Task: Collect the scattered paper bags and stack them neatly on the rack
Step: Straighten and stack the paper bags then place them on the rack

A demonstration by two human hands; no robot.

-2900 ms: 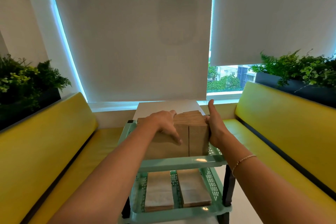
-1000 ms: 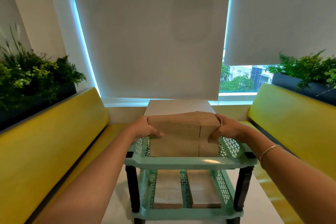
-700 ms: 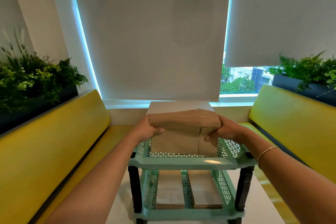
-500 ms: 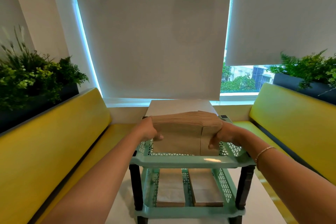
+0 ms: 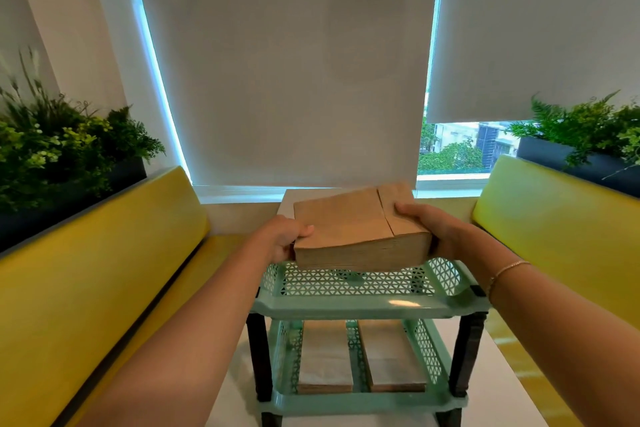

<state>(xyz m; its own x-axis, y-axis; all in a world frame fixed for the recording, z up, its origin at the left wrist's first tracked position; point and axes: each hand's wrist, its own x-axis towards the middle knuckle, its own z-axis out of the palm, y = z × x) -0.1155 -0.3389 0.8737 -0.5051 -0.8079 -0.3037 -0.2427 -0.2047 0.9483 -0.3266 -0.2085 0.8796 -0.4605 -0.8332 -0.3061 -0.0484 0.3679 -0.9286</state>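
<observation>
A thick stack of brown paper bags (image 5: 349,225) is tipped flat and held just above the top tray of a mint-green rack (image 5: 367,305). My left hand (image 5: 285,239) grips the stack's left end, thumb on top. My right hand (image 5: 429,232) grips its right end, fingers over the top. The top tray under the stack holds nothing that I can see. On the lower shelf lie two flat piles of brown bags (image 5: 325,357), side by side.
The rack stands on a white table (image 5: 491,388) between two yellow benches (image 5: 86,274). Planters with green plants (image 5: 59,146) sit behind each bench. A window with white roller blinds (image 5: 284,62) is straight ahead.
The stack stood upright in the top tray; both hands have lifted it and tipped it over so its broad face points up, just above the tray.
</observation>
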